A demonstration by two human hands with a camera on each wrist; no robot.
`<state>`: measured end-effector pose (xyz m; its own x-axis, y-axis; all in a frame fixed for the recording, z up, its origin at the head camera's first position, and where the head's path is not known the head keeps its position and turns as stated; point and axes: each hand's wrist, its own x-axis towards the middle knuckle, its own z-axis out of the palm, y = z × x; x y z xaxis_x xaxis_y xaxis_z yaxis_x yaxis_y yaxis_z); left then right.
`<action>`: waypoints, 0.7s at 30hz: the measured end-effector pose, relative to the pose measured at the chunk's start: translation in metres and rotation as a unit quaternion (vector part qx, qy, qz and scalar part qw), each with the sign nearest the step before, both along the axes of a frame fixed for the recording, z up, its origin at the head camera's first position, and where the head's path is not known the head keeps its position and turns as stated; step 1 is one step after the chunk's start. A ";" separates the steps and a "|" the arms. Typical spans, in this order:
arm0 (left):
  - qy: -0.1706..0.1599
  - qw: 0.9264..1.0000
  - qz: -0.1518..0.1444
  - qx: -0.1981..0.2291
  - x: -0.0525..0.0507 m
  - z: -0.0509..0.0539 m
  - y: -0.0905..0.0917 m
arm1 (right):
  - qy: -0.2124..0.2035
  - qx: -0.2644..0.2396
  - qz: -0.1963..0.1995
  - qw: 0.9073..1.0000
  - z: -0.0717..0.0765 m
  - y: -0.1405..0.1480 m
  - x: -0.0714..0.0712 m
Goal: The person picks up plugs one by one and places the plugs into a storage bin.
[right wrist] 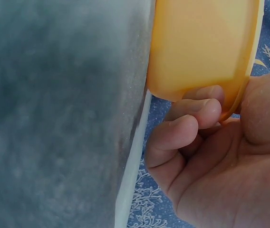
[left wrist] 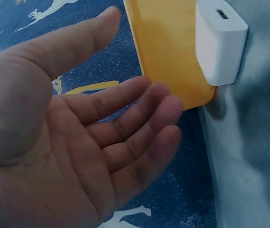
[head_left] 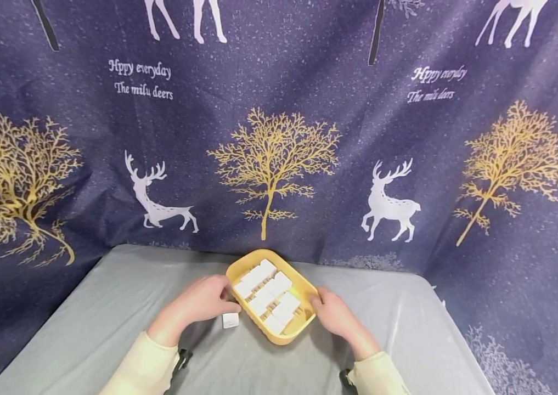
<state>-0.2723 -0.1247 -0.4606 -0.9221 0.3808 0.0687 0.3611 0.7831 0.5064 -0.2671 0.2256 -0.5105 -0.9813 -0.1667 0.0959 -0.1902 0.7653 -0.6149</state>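
A yellow plastic bin (head_left: 302, 284) stands at a slant on the table with several white charger plugs (head_left: 277, 285) inside, metal prongs showing on some. My right hand (head_left: 335, 314) grips the bin's right side, thumb at the rim and fingers curled against the outer wall (right wrist: 201, 47). To the left of the bin is my left hand (head_left: 204, 299). Its fingers are loosely bent in the left wrist view, thumb apart, with nothing in the palm. One white charger plug (left wrist: 220, 47) sits on the table beside the bin, just below the left hand in the head view, its USB port visible.
The grey-covered table (head_left: 387, 323) ends at the back against a dark blue curtain (head_left: 318, 208) printed with deer and golden trees. The bin stands close to that back edge.
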 end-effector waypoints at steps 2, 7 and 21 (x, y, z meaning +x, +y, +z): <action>-0.005 1.000 -0.006 -0.015 0.001 -0.002 0.001 | 0.001 0.002 -0.001 1.000 0.000 0.000 0.000; -0.010 0.999 -0.020 -0.040 0.003 -0.005 0.003 | 0.006 0.003 -0.001 1.000 0.000 0.000 0.001; -0.021 0.998 -0.027 -0.046 0.003 -0.021 0.007 | 0.010 0.002 -0.002 1.000 0.000 0.001 0.000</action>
